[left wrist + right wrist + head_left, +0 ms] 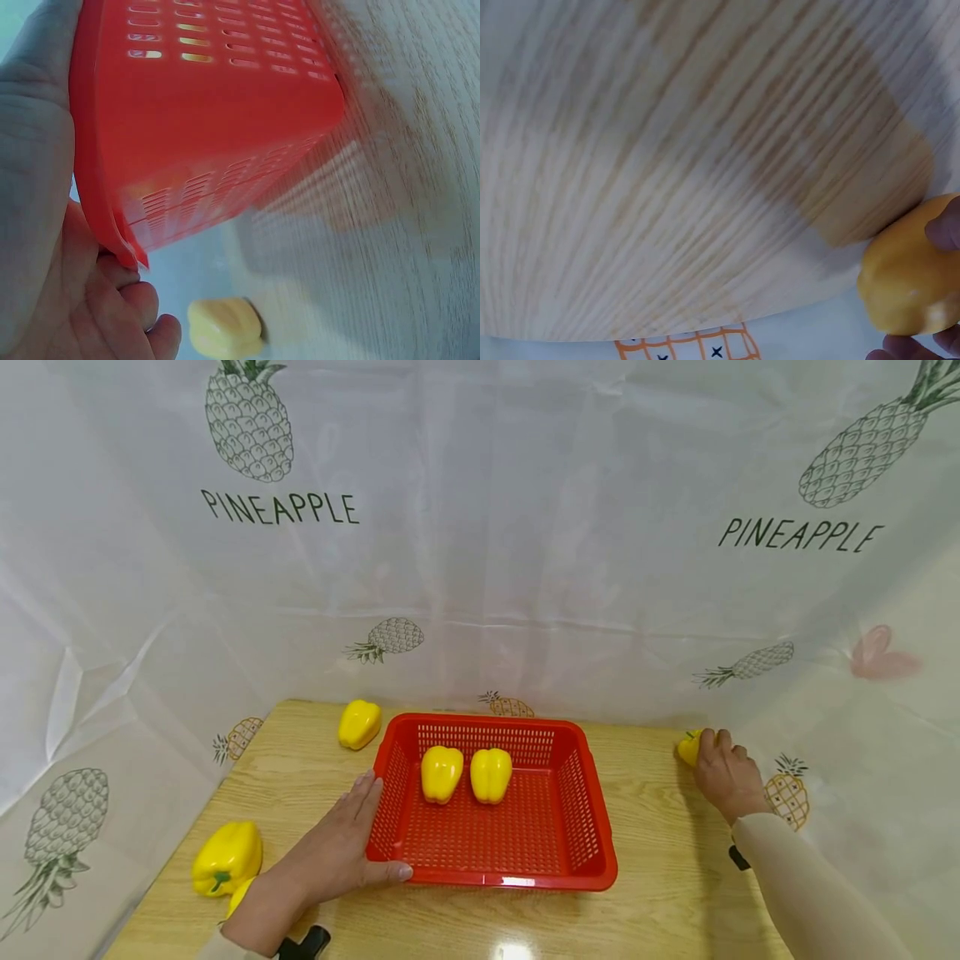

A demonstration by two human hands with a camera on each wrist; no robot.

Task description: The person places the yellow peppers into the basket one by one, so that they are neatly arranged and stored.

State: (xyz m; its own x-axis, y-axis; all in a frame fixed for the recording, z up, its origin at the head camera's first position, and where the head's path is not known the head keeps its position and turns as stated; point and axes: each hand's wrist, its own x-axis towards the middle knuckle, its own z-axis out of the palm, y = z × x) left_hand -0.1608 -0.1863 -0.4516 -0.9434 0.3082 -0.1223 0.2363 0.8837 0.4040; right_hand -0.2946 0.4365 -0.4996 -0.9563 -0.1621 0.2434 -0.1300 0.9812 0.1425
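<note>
A red plastic basket (495, 883) with slotted sides stands mid-table, with two yellow bell peppers (442, 774) lying inside toward its back left. My left hand (341, 847) grips the basket's front left corner, thumb along the front rim and fingers at the left side. In the left wrist view, the fingertips curl against the underside of the basket's rim (90, 150). Far to the right, my right hand (726, 772) holds another yellow bell pepper (689, 748) near the table's back right corner. The right wrist view shows this pepper (907, 274) between thumb and fingers, at the table's edge.
One yellow bell pepper (360, 724) lies behind the basket's left side. Another bell pepper (227, 858) sits at the left edge, with a further yellow one (238, 896) partly hidden by my left wrist. White pineapple-print sheeting (525, 568) hangs around the wooden table (652, 827).
</note>
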